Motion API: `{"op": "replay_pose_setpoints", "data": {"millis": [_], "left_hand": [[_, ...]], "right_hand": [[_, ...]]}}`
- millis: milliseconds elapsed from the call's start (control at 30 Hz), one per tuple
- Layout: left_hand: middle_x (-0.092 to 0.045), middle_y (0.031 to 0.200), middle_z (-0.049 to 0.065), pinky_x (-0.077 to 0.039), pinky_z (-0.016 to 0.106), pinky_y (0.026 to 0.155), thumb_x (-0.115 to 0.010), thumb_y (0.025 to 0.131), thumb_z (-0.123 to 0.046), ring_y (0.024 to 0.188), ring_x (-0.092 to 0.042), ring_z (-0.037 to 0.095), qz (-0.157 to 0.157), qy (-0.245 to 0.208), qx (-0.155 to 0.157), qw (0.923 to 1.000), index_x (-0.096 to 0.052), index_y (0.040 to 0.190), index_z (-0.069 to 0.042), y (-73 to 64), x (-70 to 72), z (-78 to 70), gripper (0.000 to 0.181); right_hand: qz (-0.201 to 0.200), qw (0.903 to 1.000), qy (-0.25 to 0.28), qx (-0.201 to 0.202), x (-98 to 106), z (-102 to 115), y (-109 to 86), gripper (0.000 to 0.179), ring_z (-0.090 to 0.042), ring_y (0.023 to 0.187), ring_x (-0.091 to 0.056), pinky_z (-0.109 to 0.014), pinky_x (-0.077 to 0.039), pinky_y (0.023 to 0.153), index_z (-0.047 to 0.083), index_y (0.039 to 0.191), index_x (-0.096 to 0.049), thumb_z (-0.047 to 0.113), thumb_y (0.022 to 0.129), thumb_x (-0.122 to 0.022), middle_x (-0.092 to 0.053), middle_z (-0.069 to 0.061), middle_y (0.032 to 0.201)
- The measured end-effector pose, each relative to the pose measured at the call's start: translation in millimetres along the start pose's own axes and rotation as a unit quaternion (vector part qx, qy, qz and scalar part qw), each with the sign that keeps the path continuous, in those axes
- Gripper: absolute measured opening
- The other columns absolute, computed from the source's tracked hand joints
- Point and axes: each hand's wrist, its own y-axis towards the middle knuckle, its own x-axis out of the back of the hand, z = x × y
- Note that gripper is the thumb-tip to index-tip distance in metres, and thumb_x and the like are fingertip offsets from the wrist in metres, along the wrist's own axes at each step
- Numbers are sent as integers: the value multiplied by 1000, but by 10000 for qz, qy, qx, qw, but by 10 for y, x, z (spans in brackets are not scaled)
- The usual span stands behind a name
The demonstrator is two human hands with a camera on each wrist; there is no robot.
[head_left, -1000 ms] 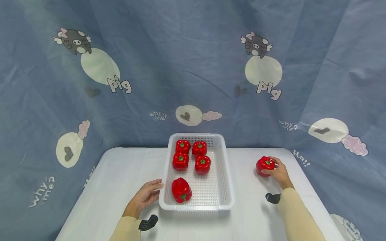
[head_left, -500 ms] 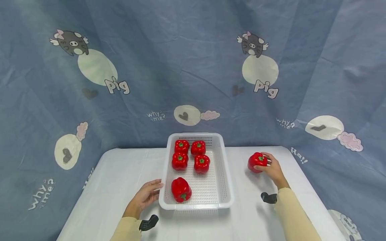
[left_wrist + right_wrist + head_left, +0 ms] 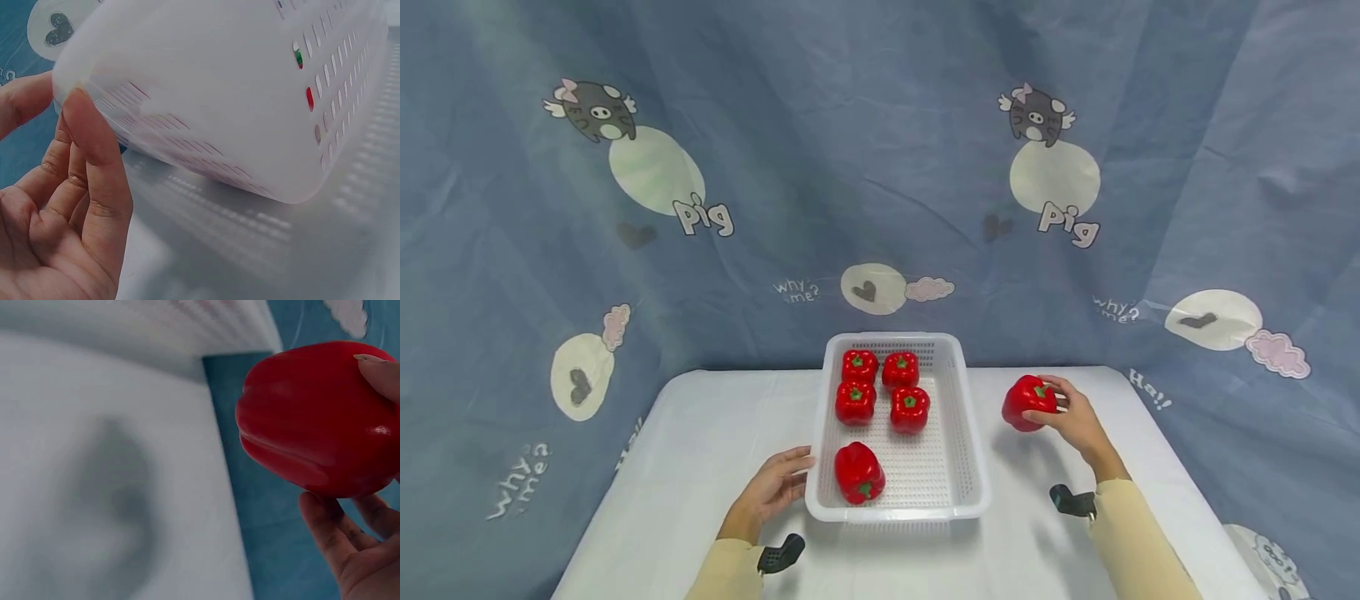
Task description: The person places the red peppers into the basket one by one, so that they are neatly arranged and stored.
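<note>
At the white plastic basket's (image 3: 975, 450) left side, my left hand (image 3: 772, 483) holds the rim. In the left wrist view, fingertips (image 3: 84, 115) meet the basket's edge and outer wall; the far side of this grip is partly hidden. A red bell pepper (image 3: 1024, 403) with a green stem is gripped by my right hand (image 3: 1075, 421), to the right of the basket and above the table. The right wrist view shows the thumb (image 3: 380, 376) on the pepper's upper side and fingers under it. Inside the basket, several upright red bell peppers (image 3: 855, 403) stand toward the back; another pepper (image 3: 859, 473) lies tilted at the front left.
The white table (image 3: 730, 417) extends on both sides of the basket. Behind it hangs a blue printed curtain (image 3: 760, 167). The pepper's blurred shadow falls on the tabletop in the right wrist view.
My right hand has lifted the pepper off the table and carried it leftward, nearer the basket. The left hand stays at the basket's rim. The head view has shifted slightly.
</note>
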Motion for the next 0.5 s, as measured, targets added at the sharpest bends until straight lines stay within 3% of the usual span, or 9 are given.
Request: {"op": "replay_pose_setpoints", "data": {"millis": [167, 500], "left_hand": [[-64, 106, 5, -56, 33, 81, -61, 92, -9, 94, -63, 19, -35, 84, -19, 10000, -52, 125, 6, -1, -16, 8, 38], [-63, 104, 4, -56, 33, 81, -61, 91, -7, 93, -63, 18, -137, 116, -77, 9998, -52, 122, 6, 6, -30, 20, 34]], "right_hand": [[182, 9990, 168, 374, -67, 150, -115, 82, -44, 129, -35, -53, -48, 93, 10, 148, -31, 21, 81, -78, -31, -23, 147], [456, 9956, 464, 672, -310, 359, -222, 80, -42, 125, -43, -45, -53, 88, 12, 143, -39, 16, 76, -81, -38, -19, 143]]}}
